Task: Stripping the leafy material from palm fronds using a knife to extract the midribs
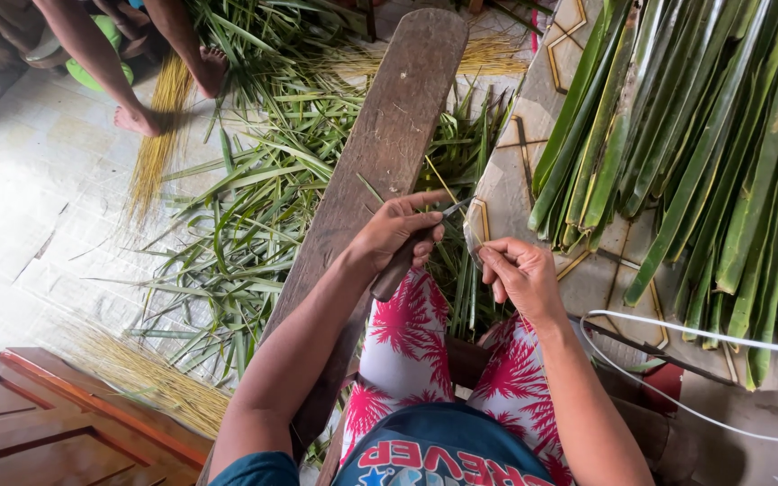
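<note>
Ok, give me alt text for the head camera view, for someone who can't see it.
Seen from above, a seated person's left hand grips a knife while the right hand pinches a thin leaf strip at the blade. A wooden plank runs ahead, cut green leaves litter the floor, and long leaves are stacked at right.

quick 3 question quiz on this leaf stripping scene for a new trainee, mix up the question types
1. True or false: the left hand grips a knife.
2. Which lies to the person's right? A) fresh green leaves B) a bucket C) a basket
3. Fill in: the right hand pinches a thin leaf ____.

Key: 1 true; 2 A; 3 strip. The wooden plank runs forward from the lap, with stripped leaf scraps on the floor to its left.
</note>
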